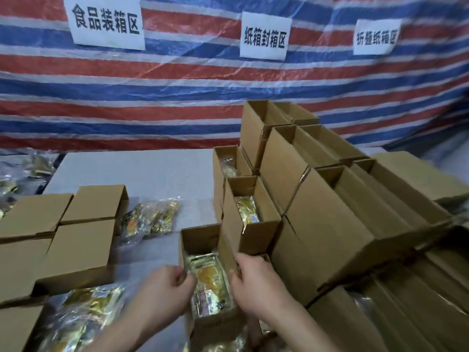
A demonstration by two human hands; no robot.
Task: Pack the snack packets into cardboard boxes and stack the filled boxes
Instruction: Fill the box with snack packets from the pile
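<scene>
An open cardboard box [200, 240] stands on the table in front of me, with gold snack packets [209, 280] lying flat inside. My left hand [165, 288] is at the box's left wall with its fingers curled at the rim. My right hand [253, 278] grips the box's right wall, thumb inside the box. Right beside it rises a stack of filled open boxes [251, 212], the nearest showing a gold packet standing in it. Loose packets in clear bags lie at the middle left [149, 219] and the lower left [83, 313].
Closed cardboard boxes [81, 245] sit to the left on the grey table [137, 171]. Many more open boxes [355, 199] are stacked at the right. More packets [20, 174] lie at the far left. A striped tarp with paper signs [106, 21] hangs behind.
</scene>
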